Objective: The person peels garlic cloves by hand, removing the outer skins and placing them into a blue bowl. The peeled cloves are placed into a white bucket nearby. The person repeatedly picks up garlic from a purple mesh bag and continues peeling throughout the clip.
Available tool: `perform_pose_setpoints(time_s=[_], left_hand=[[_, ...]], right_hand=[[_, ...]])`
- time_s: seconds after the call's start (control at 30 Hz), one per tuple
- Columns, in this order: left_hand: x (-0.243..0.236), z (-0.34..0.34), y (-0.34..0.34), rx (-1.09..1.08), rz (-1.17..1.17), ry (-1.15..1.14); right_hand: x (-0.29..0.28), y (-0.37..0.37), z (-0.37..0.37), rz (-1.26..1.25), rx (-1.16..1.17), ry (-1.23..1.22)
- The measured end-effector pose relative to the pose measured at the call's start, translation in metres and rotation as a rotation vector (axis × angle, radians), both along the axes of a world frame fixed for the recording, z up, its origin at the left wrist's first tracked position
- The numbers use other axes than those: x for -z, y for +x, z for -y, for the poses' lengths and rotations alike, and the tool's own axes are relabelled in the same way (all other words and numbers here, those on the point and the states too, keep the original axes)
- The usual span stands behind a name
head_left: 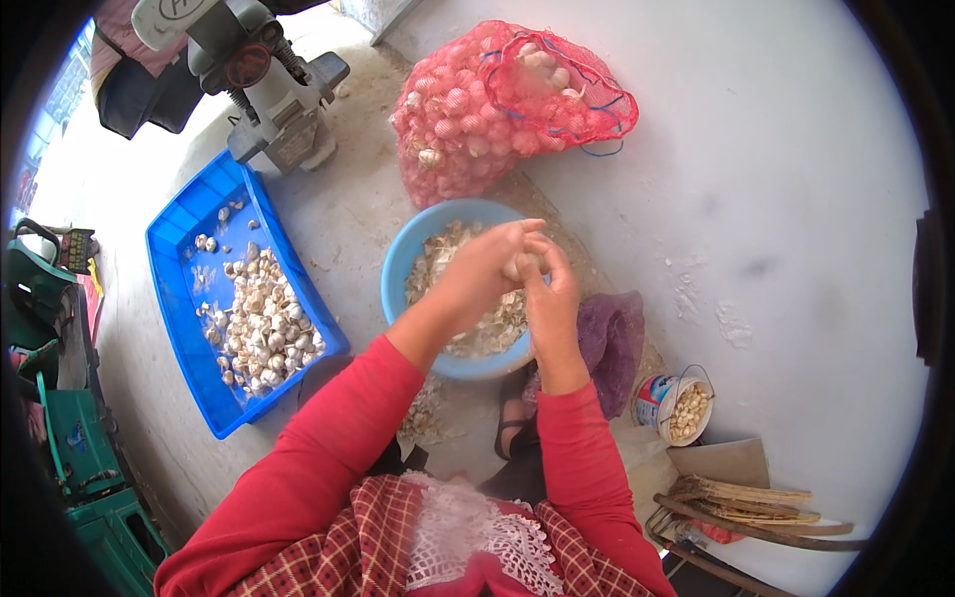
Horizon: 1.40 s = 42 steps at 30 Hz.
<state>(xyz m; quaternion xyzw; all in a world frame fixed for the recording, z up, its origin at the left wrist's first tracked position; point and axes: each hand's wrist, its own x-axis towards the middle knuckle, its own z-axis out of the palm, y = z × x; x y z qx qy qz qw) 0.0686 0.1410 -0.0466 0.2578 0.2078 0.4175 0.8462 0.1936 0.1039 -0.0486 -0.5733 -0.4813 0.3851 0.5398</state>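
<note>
A pale garlic bulb (517, 267) is held between my two hands, above a light blue basin (397, 291). My left hand (476, 267) is closed against it from the left, with the fingertips partly hidden. My right hand (551, 298) wraps round the bulb from the right, its thumb pressed on the near side. Dry garlic skins (485, 336) fill the basin under my hands. How much of the bulb is peeled I cannot make out.
To the left, a blue crate (177, 328) holds many garlic pieces (267, 328). Beyond the basin lies a red mesh sack (453, 129) full of garlic. A small bucket (652, 406) of peeled cloves, purple cloth (614, 338) and wood sticks (761, 504) are at the right.
</note>
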Motion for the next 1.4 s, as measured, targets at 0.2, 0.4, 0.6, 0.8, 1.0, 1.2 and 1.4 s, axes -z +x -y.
perform_pose_setpoints(time_s=[0.2,0.4,0.6,0.8,1.0,1.2,1.4], left_hand=[[-0.009,0.001,0.001,0.102,-0.554,0.413],[-0.021,0.000,-0.012,0.270,-0.475,0.308],[-0.022,-0.006,-0.016,0.314,-0.312,0.382],[-0.020,-0.006,-0.014,0.289,-0.315,0.325],[-0.003,-0.016,-0.014,0.365,-0.491,0.434],[0.013,-0.040,-0.017,-0.112,-0.477,0.081],[0.010,-0.046,-0.006,-0.196,-0.388,-0.005]], right_hand=[[-0.005,0.009,-0.003,-0.182,-0.003,-0.019],[-0.023,0.011,0.005,-0.494,-0.095,-0.121],[-0.034,0.007,0.010,-0.701,-0.108,-0.027],[-0.029,0.008,0.009,-0.610,-0.066,0.043],[-0.030,0.024,0.008,-0.813,0.028,0.094],[-0.055,0.042,0.040,-0.535,-0.107,0.140],[-0.029,-0.013,0.079,-0.197,-0.404,-0.290]])
